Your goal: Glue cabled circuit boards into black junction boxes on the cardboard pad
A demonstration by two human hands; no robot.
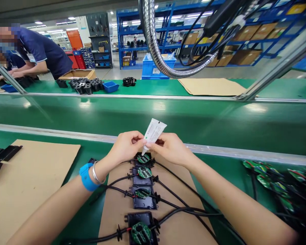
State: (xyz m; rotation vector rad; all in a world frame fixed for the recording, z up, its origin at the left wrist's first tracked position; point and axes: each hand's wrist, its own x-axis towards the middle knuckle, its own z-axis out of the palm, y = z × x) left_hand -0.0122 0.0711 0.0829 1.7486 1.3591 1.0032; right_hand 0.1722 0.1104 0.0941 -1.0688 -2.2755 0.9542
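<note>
A white squeeze tube is pinched between my left hand and my right hand, its nozzle pointing down. Just under the nozzle lies a round green circuit board on a black plastic housing. Nearer to me, in a column, are more black housings, each with a green board such as this one and black cables leading out both sides. The nearest board is cut off by the lower edge. Whether the nozzle touches the far board I cannot tell.
Brown cardboard lies under the housings; another sheet at left carries black parts. Wired circuit boards are piled at right. Beyond the green conveyor, a co-worker leans over a bench. A metal hose hangs overhead.
</note>
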